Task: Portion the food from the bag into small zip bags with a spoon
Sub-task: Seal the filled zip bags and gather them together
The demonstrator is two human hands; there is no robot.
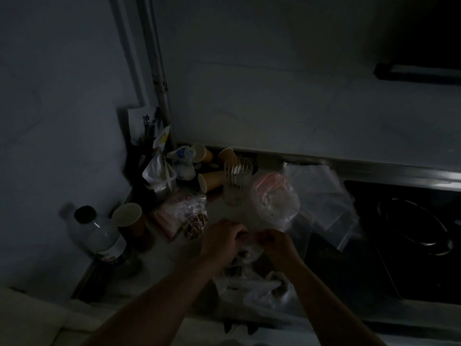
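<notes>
The scene is very dark. My left hand (pixel 220 237) and my right hand (pixel 277 242) meet over the counter and both pinch the top of a small clear zip bag (pixel 249 253) with brown food inside. Below them lies the large crumpled food bag (pixel 252 288). A filled small zip bag (pixel 195 222) of brown pieces lies to the left. A stack of empty zip bags (pixel 321 196) lies at the right. No spoon can be made out.
A ribbed glass (pixel 235 183) stands behind my hands, with paper cups (pixel 212 179) lying beyond it and one cup (pixel 128 218) upright at the left. A water bottle (pixel 99 236) stands far left. A black stove (pixel 411 228) fills the right.
</notes>
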